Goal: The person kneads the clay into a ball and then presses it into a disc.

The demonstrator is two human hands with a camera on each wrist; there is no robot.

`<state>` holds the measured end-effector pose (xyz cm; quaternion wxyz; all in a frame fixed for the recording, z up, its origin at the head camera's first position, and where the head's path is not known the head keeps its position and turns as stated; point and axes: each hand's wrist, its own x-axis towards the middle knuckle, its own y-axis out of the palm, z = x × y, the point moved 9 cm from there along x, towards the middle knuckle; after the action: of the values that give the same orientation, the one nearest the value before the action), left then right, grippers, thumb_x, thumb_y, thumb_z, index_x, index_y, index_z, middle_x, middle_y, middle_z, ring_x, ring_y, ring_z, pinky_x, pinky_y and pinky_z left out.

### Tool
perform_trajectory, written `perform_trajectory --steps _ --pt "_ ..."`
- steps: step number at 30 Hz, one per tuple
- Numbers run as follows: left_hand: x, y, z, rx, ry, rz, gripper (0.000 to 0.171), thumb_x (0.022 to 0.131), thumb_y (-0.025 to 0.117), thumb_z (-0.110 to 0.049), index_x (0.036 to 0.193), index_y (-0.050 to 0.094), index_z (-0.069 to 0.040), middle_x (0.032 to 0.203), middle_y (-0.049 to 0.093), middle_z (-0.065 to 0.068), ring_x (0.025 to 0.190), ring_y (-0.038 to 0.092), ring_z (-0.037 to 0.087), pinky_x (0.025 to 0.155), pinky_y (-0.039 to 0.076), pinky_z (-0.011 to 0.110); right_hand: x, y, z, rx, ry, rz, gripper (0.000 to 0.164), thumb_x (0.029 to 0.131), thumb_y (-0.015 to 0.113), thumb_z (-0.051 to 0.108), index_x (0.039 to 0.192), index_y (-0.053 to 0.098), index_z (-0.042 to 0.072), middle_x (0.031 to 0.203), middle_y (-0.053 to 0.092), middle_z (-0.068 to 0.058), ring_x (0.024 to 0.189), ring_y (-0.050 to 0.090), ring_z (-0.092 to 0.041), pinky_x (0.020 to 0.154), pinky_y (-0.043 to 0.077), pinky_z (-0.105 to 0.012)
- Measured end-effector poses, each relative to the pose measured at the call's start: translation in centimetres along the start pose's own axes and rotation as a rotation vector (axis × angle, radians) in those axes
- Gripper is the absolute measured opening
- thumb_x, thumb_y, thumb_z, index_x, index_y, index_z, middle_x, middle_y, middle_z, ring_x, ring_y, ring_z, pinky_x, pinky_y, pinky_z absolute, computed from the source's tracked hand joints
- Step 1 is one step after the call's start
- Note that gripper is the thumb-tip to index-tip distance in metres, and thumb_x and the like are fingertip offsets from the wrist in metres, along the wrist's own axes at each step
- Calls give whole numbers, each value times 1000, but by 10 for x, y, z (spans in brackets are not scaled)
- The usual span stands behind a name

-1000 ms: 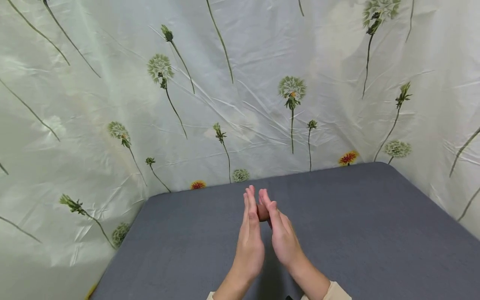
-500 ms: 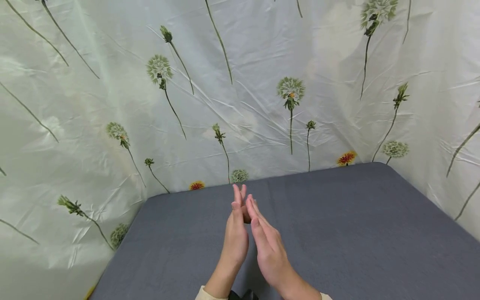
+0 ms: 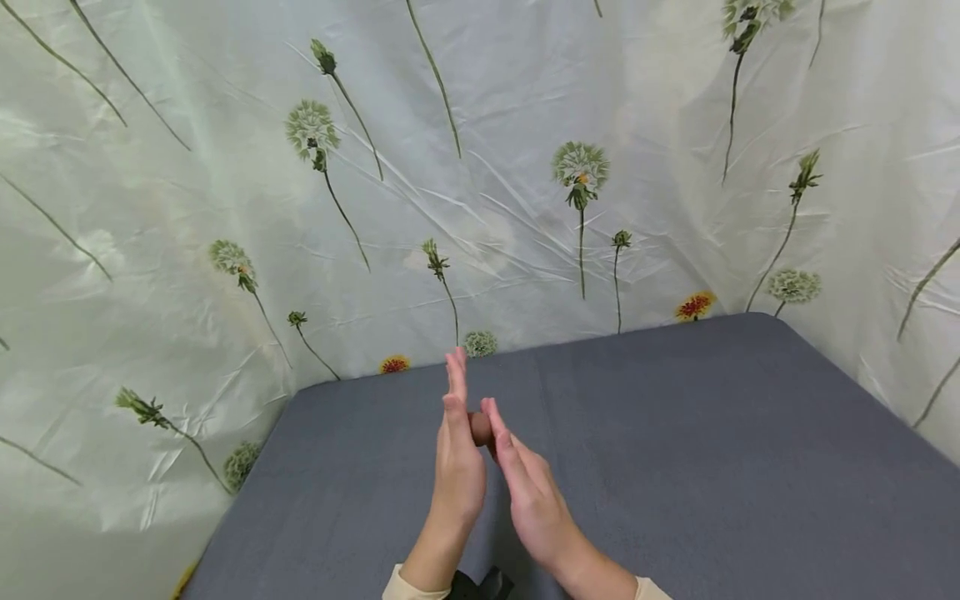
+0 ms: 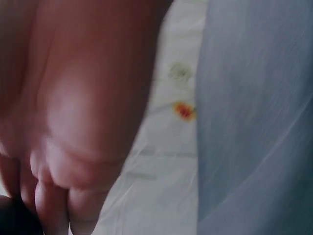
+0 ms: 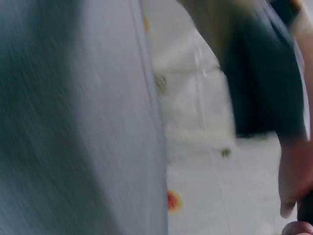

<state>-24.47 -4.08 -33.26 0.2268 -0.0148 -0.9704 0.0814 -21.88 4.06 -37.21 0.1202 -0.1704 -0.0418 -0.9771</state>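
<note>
A small brown ball [image 3: 481, 428] sits between my two palms, held up over the grey surface, in the head view. My left hand [image 3: 459, 475] stands upright on its left side with straight fingers. From the right, my right hand [image 3: 537, 506] presses against it, its fingers straight and leaning to the left. The left fingertips reach higher than the right ones. In the left wrist view the palm of the left hand [image 4: 83, 112] fills the left side. The right wrist view catches the left hand [image 5: 294, 171] at its right edge, blurred.
A grey padded table [image 3: 675, 450] lies under the hands. Behind it hangs a pale curtain [image 3: 510, 208] printed with dandelions. A black wrist device [image 3: 480, 583] shows below the left hand, at the sleeve [image 3: 411, 586].
Both hands have moved to the left with the ball between them. The left hand has slid forward along the right one, and more of the ball shows than half a second ago.
</note>
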Motion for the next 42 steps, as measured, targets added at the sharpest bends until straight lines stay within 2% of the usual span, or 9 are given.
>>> perform_trajectory --steps 2,4,6,10,12,14,24,33,42 --pt "4 -9 3 -34 -28 -3 61 117 2 -51 173 5 -27 179 15 -15 109 63 10 132 18 46 -4 10 -2 10 32 18 55 121 16 34 171 22 12 178 23 0 166 19 -21 120 22 -6" --pt "7 -13 7 -53 -53 7 61 117 2 -51 173 4 -28 178 24 -10 67 45 9 120 33 30 -6 13 -2 16 40 16 54 121 17 34 171 23 14 178 22 2 166 19 -21 120 20 -5" --pt "8 -11 12 -64 -69 24 60 117 2 -49 173 5 -27 175 34 -3 55 29 12 95 41 20 -8 12 1 17 31 -4 54 121 18 34 171 24 15 178 23 4 166 19 -19 120 19 -5" --pt "6 0 20 -42 -71 53 61 118 4 -46 173 7 -19 174 37 6 98 67 20 108 46 32 -5 -1 7 -22 -24 -85 52 121 22 31 168 33 11 176 29 3 164 22 -15 121 21 -6" --pt "2 8 23 -33 -82 79 61 119 5 -45 173 5 -17 180 22 -2 151 49 27 129 28 51 -3 -10 11 -49 -55 -134 52 121 23 30 166 39 10 174 34 2 163 25 -13 122 22 -6" --pt "-1 17 24 -26 -86 102 62 119 6 -45 173 1 -16 180 20 -2 168 15 26 133 10 64 -2 -20 16 -69 -80 -172 52 121 23 30 164 42 7 172 37 1 163 29 -14 122 23 -7" --pt "-5 15 6 -34 -65 87 60 118 4 -49 173 3 -26 181 13 -11 169 7 22 132 5 66 4 -22 11 -41 -34 -127 57 121 17 33 163 43 6 170 43 -3 159 38 -25 125 37 -41" --pt "10 -24 27 -153 -178 -10 71 113 2 -62 174 -2 -25 181 17 -9 168 11 22 132 16 64 -7 7 14 -87 -82 -50 47 121 27 23 159 51 9 167 46 1 156 40 -18 121 33 -15" --pt "-7 19 20 -17 -59 176 58 119 3 -42 172 -9 -23 182 5 -5 169 4 28 131 9 68 -1 -26 22 -171 -119 -204 50 121 26 27 157 53 5 164 50 2 156 42 -16 122 31 -15"
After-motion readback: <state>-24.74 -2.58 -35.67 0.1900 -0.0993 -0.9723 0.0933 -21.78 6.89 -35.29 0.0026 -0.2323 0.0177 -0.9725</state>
